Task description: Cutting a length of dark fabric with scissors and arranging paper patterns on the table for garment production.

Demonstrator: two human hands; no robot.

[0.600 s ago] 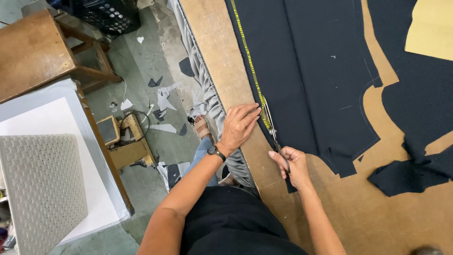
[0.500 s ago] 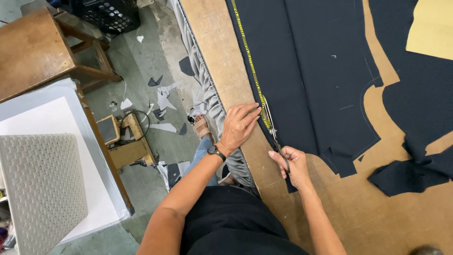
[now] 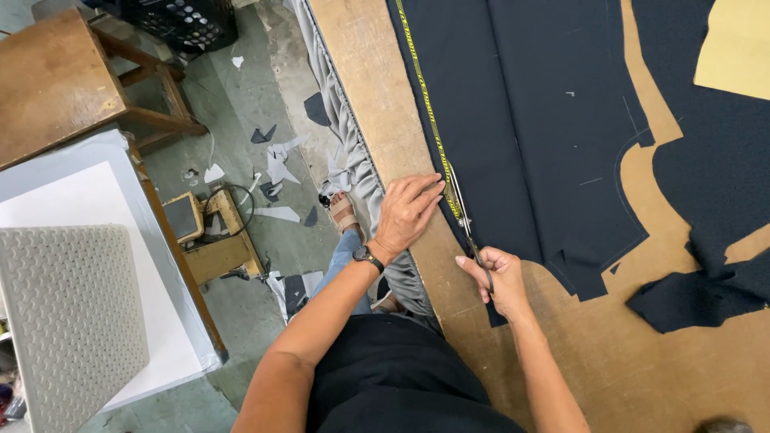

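A large piece of dark navy fabric (image 3: 529, 136) lies flat on a brown cutting table (image 3: 369, 88). A yellow measuring tape (image 3: 421, 88) runs along the fabric's left edge. My left hand (image 3: 407, 210) presses flat on the table edge, fingertips touching the tape and the fabric's border. My right hand (image 3: 496, 273) grips a pair of scissors (image 3: 467, 232), whose blades point up along the fabric's left edge beside the tape. A watch sits on my left wrist.
More dark fabric pieces (image 3: 706, 289) lie at the right, with a tan paper pattern (image 3: 738, 48) at the top right. Left of the table are a wooden stool (image 3: 56, 80), a white padded surface (image 3: 72, 321), a black crate (image 3: 184, 20) and fabric scraps on the floor (image 3: 277, 160).
The scene holds nearly still; my right hand with the scissors has edged slightly forward along the fabric edge.
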